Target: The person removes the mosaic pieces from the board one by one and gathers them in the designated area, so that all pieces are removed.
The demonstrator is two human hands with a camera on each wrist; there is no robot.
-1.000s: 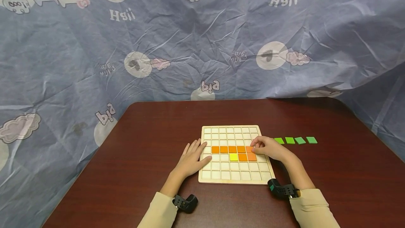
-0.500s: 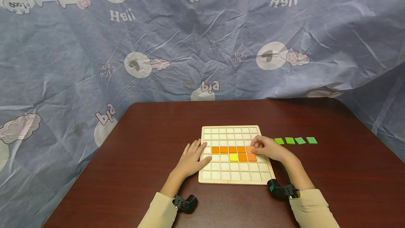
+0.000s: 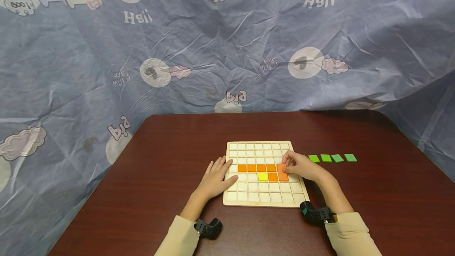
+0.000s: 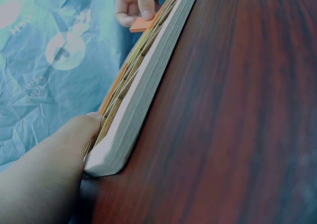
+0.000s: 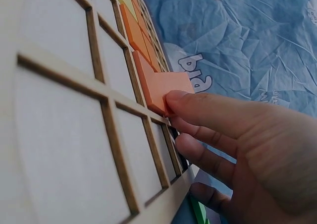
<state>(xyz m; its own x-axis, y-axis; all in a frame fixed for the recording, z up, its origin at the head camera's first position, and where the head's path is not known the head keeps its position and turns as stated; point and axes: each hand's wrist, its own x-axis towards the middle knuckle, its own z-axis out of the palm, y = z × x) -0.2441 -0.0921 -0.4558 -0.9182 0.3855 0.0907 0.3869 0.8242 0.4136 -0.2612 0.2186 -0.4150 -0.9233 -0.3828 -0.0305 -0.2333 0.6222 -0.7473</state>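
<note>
A wooden grid board [image 3: 253, 197] lies on the table, with several orange tiles [image 3: 251, 168] in its middle rows and one yellow tile [image 3: 262, 176] below them. My left hand [image 3: 215, 177] rests on the board's left edge, fingers spread and fairly straight. Over the right part of the grid, my right hand [image 3: 302, 166] pinches a light orange tile [image 5: 173, 81] between thumb and fingers. That tile is raised off the board, seen in both wrist views. Just below it, another light orange tile [image 5: 144, 80] sits in its cell.
Right of the board, a row of green tiles [image 3: 326, 158] lies on the dark reddish-brown table [image 3: 185, 141]. A wrinkled blue printed cloth [image 3: 199, 50] hangs behind the table. Each wrist wears a black strap device [image 3: 209, 228].
The light orange tile in my right fingers has risen slightly and now covers the gap to the tile below it. My left hand has stayed in place.
</note>
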